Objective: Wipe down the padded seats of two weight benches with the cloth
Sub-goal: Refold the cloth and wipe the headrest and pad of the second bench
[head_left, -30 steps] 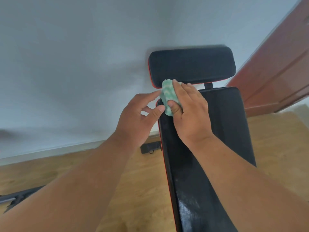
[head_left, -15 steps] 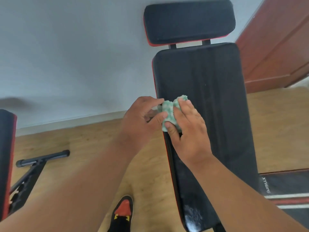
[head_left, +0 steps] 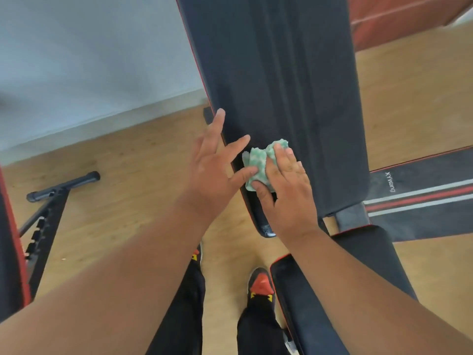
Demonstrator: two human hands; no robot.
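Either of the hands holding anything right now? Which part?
Right hand presses the bunched green cloth against the bench pad, fingers over its right side, thumb under its lower edge. Left hand is open, holding nothing.

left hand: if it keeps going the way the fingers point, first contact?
Likely the left edge of the bench's back pad. The left hand is open, its fingers pointing up and right over that edge. Whether they touch it already is unclear.

One crumpled green-and-white cloth [head_left: 258, 163]. Two bare hands: the left hand [head_left: 217, 172] and the right hand [head_left: 286, 190]. Two black shoes with red and yellow trim, one [head_left: 259, 284] in full view, the other [head_left: 196, 253] mostly hidden. Two black padded surfaces with red piping: the long one [head_left: 281, 85] and a second [head_left: 10, 252] at the left edge. One black floor mat with red and white stripes [head_left: 422, 201].
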